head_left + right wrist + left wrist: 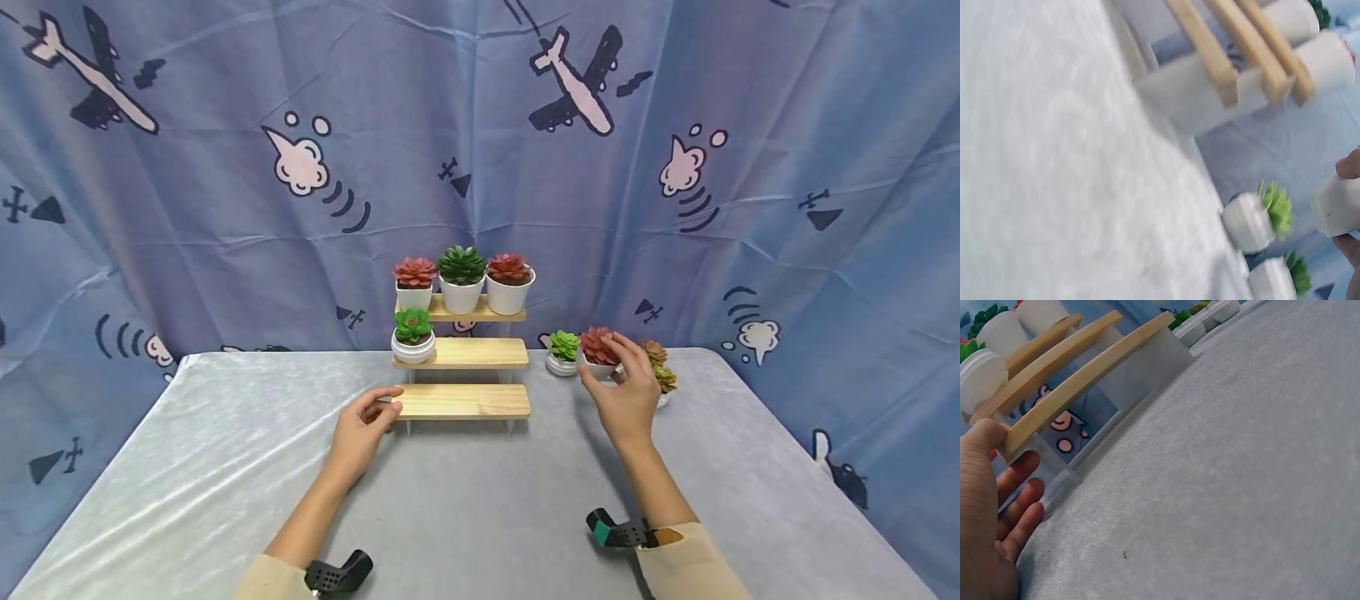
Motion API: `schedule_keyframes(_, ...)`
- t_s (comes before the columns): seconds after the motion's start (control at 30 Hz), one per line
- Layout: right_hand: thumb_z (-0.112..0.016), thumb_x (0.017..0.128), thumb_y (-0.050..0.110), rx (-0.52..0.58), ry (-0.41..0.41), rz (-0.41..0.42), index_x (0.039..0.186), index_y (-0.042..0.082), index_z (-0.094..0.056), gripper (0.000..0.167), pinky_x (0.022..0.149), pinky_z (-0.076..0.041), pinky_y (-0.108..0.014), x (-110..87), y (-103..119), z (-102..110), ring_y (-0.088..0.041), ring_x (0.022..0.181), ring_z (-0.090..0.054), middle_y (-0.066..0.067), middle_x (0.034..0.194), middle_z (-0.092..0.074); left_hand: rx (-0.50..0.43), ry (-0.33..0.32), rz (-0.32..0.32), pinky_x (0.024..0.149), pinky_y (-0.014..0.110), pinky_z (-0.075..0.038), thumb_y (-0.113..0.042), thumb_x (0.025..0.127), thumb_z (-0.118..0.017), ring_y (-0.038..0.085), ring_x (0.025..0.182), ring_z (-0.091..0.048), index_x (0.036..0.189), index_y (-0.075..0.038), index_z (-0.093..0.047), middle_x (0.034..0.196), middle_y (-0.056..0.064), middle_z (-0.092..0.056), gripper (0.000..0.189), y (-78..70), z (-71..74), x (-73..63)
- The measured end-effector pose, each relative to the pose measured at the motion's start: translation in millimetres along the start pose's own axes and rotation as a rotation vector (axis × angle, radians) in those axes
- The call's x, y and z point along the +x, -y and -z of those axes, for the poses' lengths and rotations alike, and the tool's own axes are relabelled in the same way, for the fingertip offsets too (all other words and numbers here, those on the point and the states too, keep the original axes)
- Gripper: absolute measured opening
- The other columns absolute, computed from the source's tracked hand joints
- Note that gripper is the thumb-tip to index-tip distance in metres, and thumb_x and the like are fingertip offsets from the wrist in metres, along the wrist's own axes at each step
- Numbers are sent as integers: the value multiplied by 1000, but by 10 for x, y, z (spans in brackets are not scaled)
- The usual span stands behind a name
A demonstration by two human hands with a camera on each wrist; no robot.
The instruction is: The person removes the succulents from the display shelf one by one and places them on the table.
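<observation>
My left hand pinches the left end of the lowest wooden shelf of a three-step stand; in the left wrist view the thumb lies on top and the fingers below. At the right, my right hand grips a potted red succulent by its white pot, raised off the table. The top step bears a small red succulent, a dark green one and another red one. A green succulent in a round white pot stands at the left of the middle step.
A light green succulent stands on the table right of the stand. Yellowish and orange succulents are partly hidden behind my right hand. A grey-white cloth covers the table, and a blue patterned curtain hangs behind it.
</observation>
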State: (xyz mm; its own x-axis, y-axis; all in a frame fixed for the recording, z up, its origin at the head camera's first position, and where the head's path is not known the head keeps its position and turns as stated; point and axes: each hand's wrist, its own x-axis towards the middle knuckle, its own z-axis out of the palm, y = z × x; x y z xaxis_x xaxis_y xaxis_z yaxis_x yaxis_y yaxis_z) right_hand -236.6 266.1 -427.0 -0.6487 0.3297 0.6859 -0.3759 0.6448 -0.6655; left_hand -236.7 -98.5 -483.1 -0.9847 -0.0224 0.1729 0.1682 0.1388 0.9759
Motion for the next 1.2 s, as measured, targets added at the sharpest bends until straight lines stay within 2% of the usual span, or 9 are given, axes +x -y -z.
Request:
schedule_keyframes(0.37,-86,75,1,-47,-7,-89,125,2,-70,52,76,-41,2,-104,-402,2,-34,122,-61,-17,137,-62,-19,-4,-13,69,22,-54,-11,95,-70,7,76,-63,117,-5,-72,89,9,-72,23,29,15,11)
schedule_keyframes(0.67,-86,74,-2,-39,-4,-108,124,0,-69,53,76,-40,3,-175,-558,13,-38,125,-60,-20,137,-62,-18,2,-7,70,22,-54,-12,95,-69,6,77,-62,118,-6,-72,91,12,-72,24,6,1,-7)
schedule_keyframes(0.73,-86,73,-4,-48,-8,-113,123,-1,-70,53,82,-41,-2,-182,-588,11,-39,130,-57,-20,136,-63,-18,2,-6,70,21,-54,-13,95,-69,5,77,-62,118,-7,-72,93,13,-73,24,-4,3,-12)
schedule_keyframes(0.83,-86,72,-5,-73,-9,-124,122,-1,-70,53,99,-46,-27,-187,-626,3,-40,135,-52,-21,136,-63,-13,3,-4,70,22,-54,-14,96,-69,4,76,-62,120,-6,-71,94,12,-73,26,-9,8,-14)
schedule_keyframes(0.93,-86,72,-7,-77,4,-135,122,-2,-70,53,113,-40,-49,-182,-655,-1,-41,135,-51,-21,136,-62,-14,-1,-9,70,21,-54,-13,96,-69,4,76,-61,121,-5,-71,94,12,-73,26,-5,10,-9)
schedule_keyframes(0.97,-85,72,-7,-77,8,-138,122,-2,-70,53,112,-40,-54,-178,-662,-1,-40,135,-52,-21,136,-62,-17,-3,-13,69,21,-54,-13,96,-69,3,75,-61,120,-5,-71,93,12,-73,26,-2,9,-7)
schedule_keyframes(1.2,-84,74,-6,-70,13,-182,123,-2,-69,51,117,-35,-55,-192,-659,16,-41,135,-51,-22,137,-61,-20,-3,-18,70,20,-54,-12,95,-70,3,75,-61,118,-5,-72,91,13,-72,24,14,0,-9)
